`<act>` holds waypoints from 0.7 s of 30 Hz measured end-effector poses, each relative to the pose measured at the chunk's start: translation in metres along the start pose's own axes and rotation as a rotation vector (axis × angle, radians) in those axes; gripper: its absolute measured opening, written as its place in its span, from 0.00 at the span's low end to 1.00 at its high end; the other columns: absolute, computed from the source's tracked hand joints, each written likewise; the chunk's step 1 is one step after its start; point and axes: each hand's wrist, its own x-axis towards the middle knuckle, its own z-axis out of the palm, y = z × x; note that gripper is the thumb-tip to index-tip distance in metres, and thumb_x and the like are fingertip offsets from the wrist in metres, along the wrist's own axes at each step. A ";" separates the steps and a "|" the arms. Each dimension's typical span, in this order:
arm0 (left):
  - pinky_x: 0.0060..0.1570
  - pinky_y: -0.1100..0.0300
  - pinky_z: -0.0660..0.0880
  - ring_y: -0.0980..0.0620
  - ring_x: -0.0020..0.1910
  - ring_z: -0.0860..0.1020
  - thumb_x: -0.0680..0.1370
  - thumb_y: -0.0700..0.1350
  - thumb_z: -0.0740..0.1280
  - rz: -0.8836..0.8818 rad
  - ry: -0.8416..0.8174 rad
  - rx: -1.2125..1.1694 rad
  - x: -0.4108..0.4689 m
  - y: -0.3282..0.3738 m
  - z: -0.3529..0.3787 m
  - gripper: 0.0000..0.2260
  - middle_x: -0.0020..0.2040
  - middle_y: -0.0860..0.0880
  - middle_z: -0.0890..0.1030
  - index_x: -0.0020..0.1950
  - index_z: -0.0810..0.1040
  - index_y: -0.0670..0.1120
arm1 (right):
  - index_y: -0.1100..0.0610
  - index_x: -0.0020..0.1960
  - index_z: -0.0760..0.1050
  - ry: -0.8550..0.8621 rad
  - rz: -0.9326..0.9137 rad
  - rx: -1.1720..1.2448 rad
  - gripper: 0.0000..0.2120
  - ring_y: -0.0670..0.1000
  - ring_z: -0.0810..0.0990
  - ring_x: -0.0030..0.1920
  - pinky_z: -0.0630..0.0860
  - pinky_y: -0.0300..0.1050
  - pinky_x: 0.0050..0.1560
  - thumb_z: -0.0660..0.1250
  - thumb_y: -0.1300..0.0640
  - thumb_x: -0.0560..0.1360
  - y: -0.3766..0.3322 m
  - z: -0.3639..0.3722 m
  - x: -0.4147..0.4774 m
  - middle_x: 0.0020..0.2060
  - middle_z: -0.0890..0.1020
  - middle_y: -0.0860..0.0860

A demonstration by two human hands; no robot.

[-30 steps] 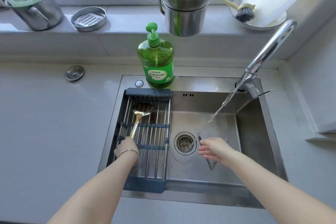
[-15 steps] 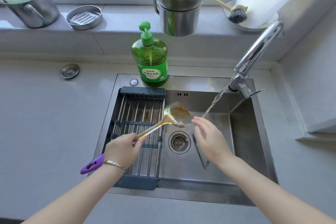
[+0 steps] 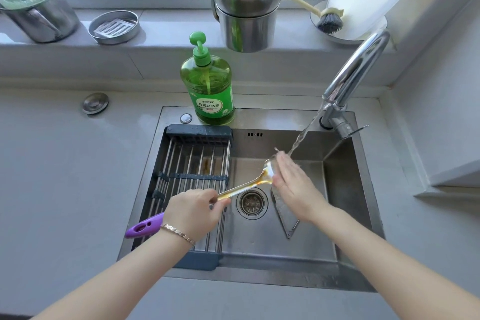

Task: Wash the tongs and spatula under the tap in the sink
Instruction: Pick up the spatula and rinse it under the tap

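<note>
The rectangular stainless-steel sink (image 3: 345, 189) takes a stream from the curved chrome tap (image 3: 358, 67), and the V-shaped metal tongs (image 3: 283, 218) lie on its floor just right of the drain. The long metal spatula with a purple handle (image 3: 246, 186) slants above the drain, its blade under the water. The left hand (image 3: 193, 212) grips its shaft with curled fingers, and the right hand (image 3: 296, 184) presses straight fingers against the blade.

Steel sink (image 3: 350, 189), tongs (image 3: 281, 215) on bottom, rack (image 3: 197, 176) across left

Green soap bottle (image 3: 206, 86) behind rack (image 3: 198, 178) — steel pots (image 3: 246, 8) on sill (image 3: 166, 26)
</note>
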 end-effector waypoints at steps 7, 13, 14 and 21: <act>0.29 0.66 0.65 0.53 0.30 0.72 0.75 0.60 0.62 -0.031 -0.025 -0.005 0.004 0.006 -0.007 0.18 0.31 0.54 0.74 0.44 0.82 0.46 | 0.59 0.77 0.44 -0.027 -0.088 -0.025 0.33 0.44 0.42 0.75 0.40 0.39 0.73 0.40 0.40 0.79 -0.008 -0.003 0.002 0.76 0.44 0.50; 0.33 0.63 0.71 0.52 0.32 0.72 0.75 0.59 0.62 -0.052 -0.023 -0.002 0.001 0.007 -0.011 0.17 0.32 0.53 0.75 0.44 0.82 0.47 | 0.59 0.77 0.44 -0.028 -0.076 -0.068 0.28 0.48 0.42 0.76 0.41 0.43 0.74 0.45 0.48 0.82 -0.023 -0.003 0.010 0.77 0.45 0.53; 0.31 0.64 0.69 0.52 0.31 0.72 0.75 0.59 0.63 -0.060 -0.022 0.001 0.001 0.006 -0.011 0.17 0.31 0.53 0.75 0.43 0.82 0.47 | 0.59 0.77 0.44 -0.046 -0.127 -0.078 0.27 0.47 0.42 0.76 0.40 0.41 0.74 0.45 0.48 0.82 -0.025 -0.002 0.009 0.77 0.45 0.52; 0.35 0.62 0.73 0.53 0.34 0.73 0.76 0.60 0.60 -0.076 -0.048 0.017 0.004 0.012 -0.012 0.18 0.34 0.54 0.75 0.46 0.81 0.48 | 0.58 0.70 0.64 0.124 0.305 0.174 0.28 0.54 0.69 0.67 0.67 0.49 0.64 0.53 0.41 0.78 -0.007 -0.008 0.036 0.67 0.70 0.56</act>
